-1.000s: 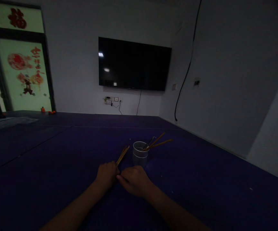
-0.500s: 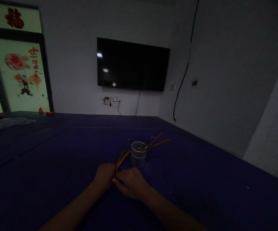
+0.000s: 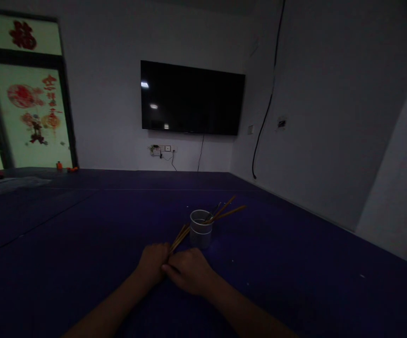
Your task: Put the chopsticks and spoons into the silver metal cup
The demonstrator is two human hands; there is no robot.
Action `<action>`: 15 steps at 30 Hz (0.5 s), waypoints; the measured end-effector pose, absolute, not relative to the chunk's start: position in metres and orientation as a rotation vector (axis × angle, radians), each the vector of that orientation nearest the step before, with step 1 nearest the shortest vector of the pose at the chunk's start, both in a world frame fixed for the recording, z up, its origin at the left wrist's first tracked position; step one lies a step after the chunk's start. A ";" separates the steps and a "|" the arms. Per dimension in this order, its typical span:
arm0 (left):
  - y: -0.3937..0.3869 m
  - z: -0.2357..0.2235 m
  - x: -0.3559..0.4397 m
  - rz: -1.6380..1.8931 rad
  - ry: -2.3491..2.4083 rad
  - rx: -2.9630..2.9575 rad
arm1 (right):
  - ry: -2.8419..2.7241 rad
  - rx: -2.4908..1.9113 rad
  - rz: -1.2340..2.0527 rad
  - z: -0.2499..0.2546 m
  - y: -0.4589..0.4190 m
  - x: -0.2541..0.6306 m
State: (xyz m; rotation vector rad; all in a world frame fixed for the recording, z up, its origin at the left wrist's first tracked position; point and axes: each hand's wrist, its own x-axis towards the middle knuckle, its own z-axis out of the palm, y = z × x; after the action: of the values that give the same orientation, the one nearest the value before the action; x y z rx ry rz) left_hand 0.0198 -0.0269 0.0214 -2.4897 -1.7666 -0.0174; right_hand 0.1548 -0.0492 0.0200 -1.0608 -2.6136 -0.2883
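With the left hand (image 3: pixel 151 264) closed around the chopsticks (image 3: pixel 179 237) near the cup (image 3: pixel 200 228) and the right hand (image 3: pixel 185 271) pinching them, square the ends before lifting.

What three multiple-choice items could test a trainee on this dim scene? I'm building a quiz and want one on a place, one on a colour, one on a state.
1. Where does the cup stand?
A. beyond the hands
B. by the door
C. under the screen

2. What colour is the table cover?
A. red
B. dark blue
C. white

3. How are the sticks in the cup?
A. lying flat on the cover
B. leaning out to the right
C. held upright by a hand

Key: 1 A, it stands just past the left hand and right hand; 2 B, the cover shows deep blue; 3 B, their tips tilt right over the rim.
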 end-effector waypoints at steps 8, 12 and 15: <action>-0.028 0.020 0.020 -0.026 -1.819 -2.476 | -2.569 -1.080 -0.315 0.015 -0.044 0.159; -0.029 0.021 0.020 -0.040 -1.815 -2.484 | -2.564 -1.072 -0.291 0.015 -0.044 0.161; -0.032 0.025 0.021 -0.063 -1.842 -2.459 | -2.562 -1.076 -0.278 0.017 -0.044 0.161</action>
State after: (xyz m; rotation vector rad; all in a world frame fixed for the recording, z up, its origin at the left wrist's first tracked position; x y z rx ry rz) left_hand 0.0213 -0.0323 0.0247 -2.4595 -1.8420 -0.0630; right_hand 0.1612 -0.0445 0.0166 -1.0763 -2.5623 -0.2778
